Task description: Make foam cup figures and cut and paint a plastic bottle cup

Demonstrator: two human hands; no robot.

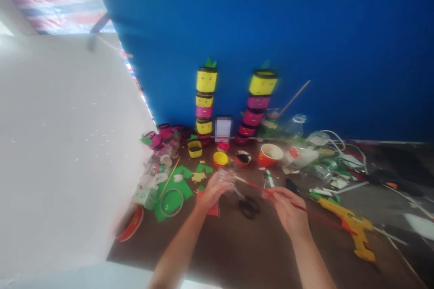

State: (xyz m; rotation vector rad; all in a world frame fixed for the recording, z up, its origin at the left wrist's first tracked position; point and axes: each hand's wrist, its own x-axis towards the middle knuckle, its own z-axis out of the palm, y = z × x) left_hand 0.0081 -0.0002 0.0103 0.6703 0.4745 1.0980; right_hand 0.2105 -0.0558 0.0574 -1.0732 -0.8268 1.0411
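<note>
My left hand point(216, 188) is closed around a clear plastic bottle piece point(226, 178), held above the dark table. In my right hand point(289, 209) is a long red paintbrush point(256, 186), its pale tip pointing left, at or very near the clear piece; I cannot tell if they touch. Beyond my hands stand a tub of yellow paint point(220, 159), a tub of black paint point(243, 158) and a red and white paper cup point(270, 155). Black-handled scissors point(249, 207) lie between my hands. Some red paper point(213, 208) lies below my left wrist.
Two stacks of yellow and magenta pots point(206, 82) stand against the blue board point(305, 22). At the left lie green sheets point(183, 189), a tape roll point(171, 202) and a red bowl point(132, 224). A yellow glue gun point(351, 221) and plastic scraps point(327, 170) occupy the right.
</note>
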